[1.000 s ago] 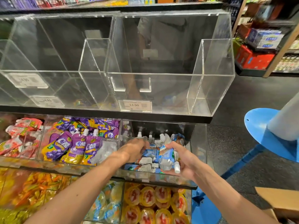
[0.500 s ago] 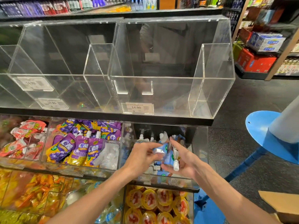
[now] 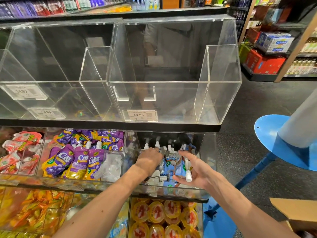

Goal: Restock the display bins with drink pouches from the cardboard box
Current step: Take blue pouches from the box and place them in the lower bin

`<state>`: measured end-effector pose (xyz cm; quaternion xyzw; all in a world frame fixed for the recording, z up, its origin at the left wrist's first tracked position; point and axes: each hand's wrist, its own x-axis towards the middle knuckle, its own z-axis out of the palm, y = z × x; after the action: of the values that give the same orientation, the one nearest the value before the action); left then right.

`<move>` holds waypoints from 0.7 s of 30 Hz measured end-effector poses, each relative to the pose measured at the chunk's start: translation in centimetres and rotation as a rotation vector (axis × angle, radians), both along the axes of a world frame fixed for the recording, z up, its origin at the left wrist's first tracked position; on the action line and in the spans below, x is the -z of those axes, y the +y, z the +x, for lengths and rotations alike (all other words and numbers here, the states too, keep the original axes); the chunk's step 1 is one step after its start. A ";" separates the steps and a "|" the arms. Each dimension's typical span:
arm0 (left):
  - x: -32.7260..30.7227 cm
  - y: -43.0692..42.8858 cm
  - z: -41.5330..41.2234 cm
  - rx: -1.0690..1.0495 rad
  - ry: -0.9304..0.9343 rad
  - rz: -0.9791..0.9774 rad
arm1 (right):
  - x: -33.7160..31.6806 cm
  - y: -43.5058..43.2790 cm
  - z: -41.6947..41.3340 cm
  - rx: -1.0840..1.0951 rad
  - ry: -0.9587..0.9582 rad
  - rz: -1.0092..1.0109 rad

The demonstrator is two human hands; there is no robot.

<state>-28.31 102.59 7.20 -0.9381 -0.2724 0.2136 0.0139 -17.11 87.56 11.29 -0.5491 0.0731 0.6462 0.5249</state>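
Blue and white drink pouches (image 3: 171, 158) stand with their white caps up in the clear display bin (image 3: 208, 152) at the right of the middle row. My left hand (image 3: 148, 159) reaches into the bin, its fingers curled over the top of an upright pouch at the back. To its right, my right hand (image 3: 195, 170) holds another blue pouch (image 3: 179, 166) between thumb and fingers, white cap pointing down by the palm. A corner of the cardboard box (image 3: 295, 215) shows at the lower right.
The neighbouring bin holds purple grape pouches (image 3: 77, 160), and red packets (image 3: 18, 148) fill the one further left. Clear bins (image 3: 171, 93) on the row above hold nothing. Jelly cups (image 3: 163, 217) sit below. A blue stand (image 3: 274, 134) blocks the floor at right.
My left hand has moved from the front of the bin to the upright pouches at the back. My right hand still holds its pouch and has opened out a little.
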 end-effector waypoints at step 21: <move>-6.4 -3.6 -2.1 -0.453 -0.639 -1.059 | -0.6 -0.5 1.0 -0.303 -0.093 0.206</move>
<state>-30.46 98.97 13.62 -0.7548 -0.3120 0.0275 -0.5763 -16.15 87.09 11.89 -0.5266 -0.1015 0.6958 0.4777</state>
